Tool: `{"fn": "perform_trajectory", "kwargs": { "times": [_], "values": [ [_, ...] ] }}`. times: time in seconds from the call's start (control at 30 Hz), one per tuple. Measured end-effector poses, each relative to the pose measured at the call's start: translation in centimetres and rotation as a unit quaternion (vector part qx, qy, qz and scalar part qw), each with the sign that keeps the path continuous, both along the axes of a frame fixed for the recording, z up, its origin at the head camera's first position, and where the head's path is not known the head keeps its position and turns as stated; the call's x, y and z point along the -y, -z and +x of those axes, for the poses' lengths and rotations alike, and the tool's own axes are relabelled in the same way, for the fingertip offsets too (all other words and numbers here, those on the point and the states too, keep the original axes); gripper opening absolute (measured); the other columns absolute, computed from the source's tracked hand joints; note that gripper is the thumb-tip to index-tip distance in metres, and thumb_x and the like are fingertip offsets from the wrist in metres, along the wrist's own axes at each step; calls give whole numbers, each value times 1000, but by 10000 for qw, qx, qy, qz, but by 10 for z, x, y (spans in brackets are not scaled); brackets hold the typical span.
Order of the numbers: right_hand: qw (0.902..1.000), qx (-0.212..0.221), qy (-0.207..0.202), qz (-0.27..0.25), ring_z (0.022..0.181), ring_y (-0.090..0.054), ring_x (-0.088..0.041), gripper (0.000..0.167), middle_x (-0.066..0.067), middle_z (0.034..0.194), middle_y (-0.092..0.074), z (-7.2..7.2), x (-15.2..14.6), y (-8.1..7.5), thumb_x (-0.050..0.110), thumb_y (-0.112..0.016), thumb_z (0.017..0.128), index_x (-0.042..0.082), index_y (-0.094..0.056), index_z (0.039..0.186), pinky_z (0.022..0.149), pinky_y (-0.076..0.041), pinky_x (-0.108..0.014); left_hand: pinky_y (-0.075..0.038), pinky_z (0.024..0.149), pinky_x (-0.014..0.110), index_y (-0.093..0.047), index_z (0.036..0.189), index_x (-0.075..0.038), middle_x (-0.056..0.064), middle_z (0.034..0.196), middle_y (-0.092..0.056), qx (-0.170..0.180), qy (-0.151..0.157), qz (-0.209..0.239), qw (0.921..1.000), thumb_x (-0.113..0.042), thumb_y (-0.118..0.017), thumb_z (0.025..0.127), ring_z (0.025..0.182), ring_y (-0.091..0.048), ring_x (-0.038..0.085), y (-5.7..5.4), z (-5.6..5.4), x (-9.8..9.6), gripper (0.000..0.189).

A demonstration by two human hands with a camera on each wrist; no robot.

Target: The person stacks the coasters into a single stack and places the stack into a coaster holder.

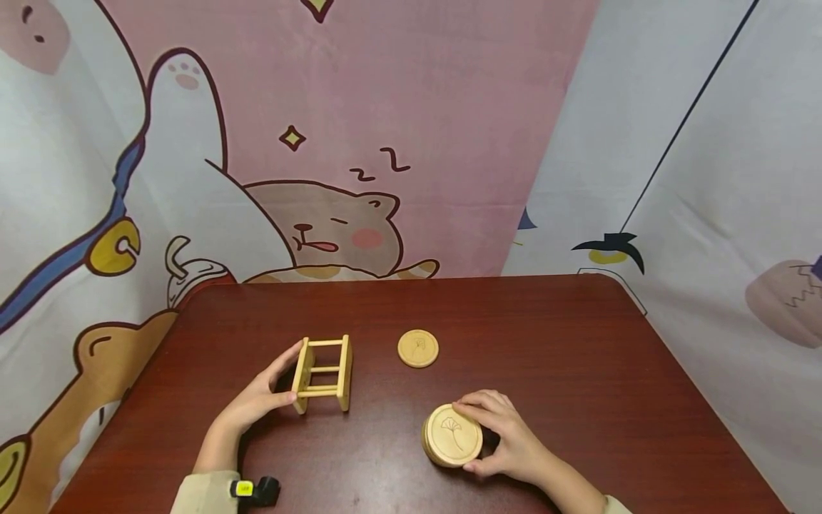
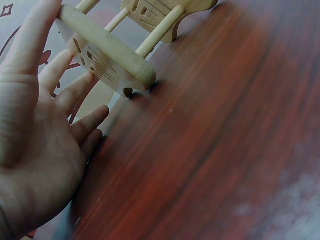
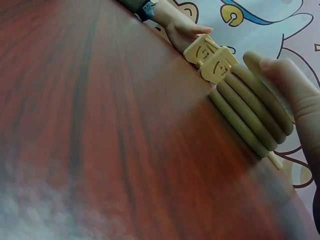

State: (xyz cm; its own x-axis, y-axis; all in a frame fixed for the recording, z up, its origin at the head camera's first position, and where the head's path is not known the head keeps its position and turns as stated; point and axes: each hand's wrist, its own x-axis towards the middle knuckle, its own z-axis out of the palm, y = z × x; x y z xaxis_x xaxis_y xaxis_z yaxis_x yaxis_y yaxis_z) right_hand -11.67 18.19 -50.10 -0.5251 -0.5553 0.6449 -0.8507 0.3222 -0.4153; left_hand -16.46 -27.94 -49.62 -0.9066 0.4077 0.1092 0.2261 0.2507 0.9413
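Observation:
Slightly left of centre in the head view, a small wooden coaster rack [image 1: 344, 371], with two side panels joined by rods, stands on the table. My left hand [image 1: 260, 396] is at its left panel, thumb on the near edge and index finger on the far edge; in the left wrist view the other fingers [image 2: 75, 95] spread beside the panel. My right hand [image 1: 507, 435] grips a stack of several round wooden coasters [image 1: 454, 435], the top one engraved with a ginkgo leaf. The right wrist view shows the stacked rims [image 3: 250, 110] from the side. A single engraved coaster [image 1: 418, 348] lies flat farther back.
All this is on a dark red-brown wooden table [image 1: 546, 343]. Behind it hangs a cartoon-printed cloth [image 1: 462, 143]. A black device with a yellow-green label [image 1: 253, 490] is at the left wrist.

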Motion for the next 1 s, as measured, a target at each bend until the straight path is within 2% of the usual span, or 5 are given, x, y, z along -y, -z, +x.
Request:
{"fn": "perform_trajectory", "kwargs": {
  "times": [0.13, 0.33, 0.43, 0.73, 1.0],
  "values": [
    [9999, 55, -3, 90, 111, -49, -19, 73, 1, 122, -58, 0, 0, 1, 50, -79, 72, 7, -61, 128, 95, -28, -33, -13, 101, 64, -24, 153, -25, 10, 155, -24, 27, -17, 72, 10000, -14, -75, 82, 138, -22, 19, 0, 0, 0, 88],
    [9998, 93, 0, 147, 112, -49, -19, 73, 1, 122, -58, 1, 0, 1, 48, -81, 70, 7, -61, 128, 96, -28, -33, -12, 101, 65, -24, 153, -26, 9, 155, -24, 62, 16, 132, 9999, -14, -75, 82, 139, -18, 34, 0, 0, -1, 88],
    [9998, 112, 2, 163, 112, -49, -19, 73, 1, 123, -58, 1, 0, 1, 49, -80, 71, 7, -61, 128, 96, -28, -33, -11, 101, 65, -24, 153, -26, 9, 155, -23, 87, 24, 141, 9999, -14, -75, 82, 139, -17, 35, 0, 1, -1, 88],
    [9997, 120, 2, 224, 113, -49, -19, 73, 2, 123, -57, 0, -1, 2, 49, -80, 71, 9, -61, 128, 98, -26, -33, -12, 101, 66, -24, 153, -28, 7, 155, -24, 103, -37, 76, 9999, -15, -75, 82, 137, -22, 17, 0, 1, -2, 88],
    [9995, 68, 92, 303, 113, -49, -18, 74, 4, 123, -57, 0, -2, 3, 50, -81, 69, 11, -61, 128, 97, -27, -33, -12, 101, 66, -24, 153, -27, 8, 155, -24, 56, 11, 94, 9999, -14, -75, 83, 136, -23, 12, 1, 0, -1, 88]
  ]
}}
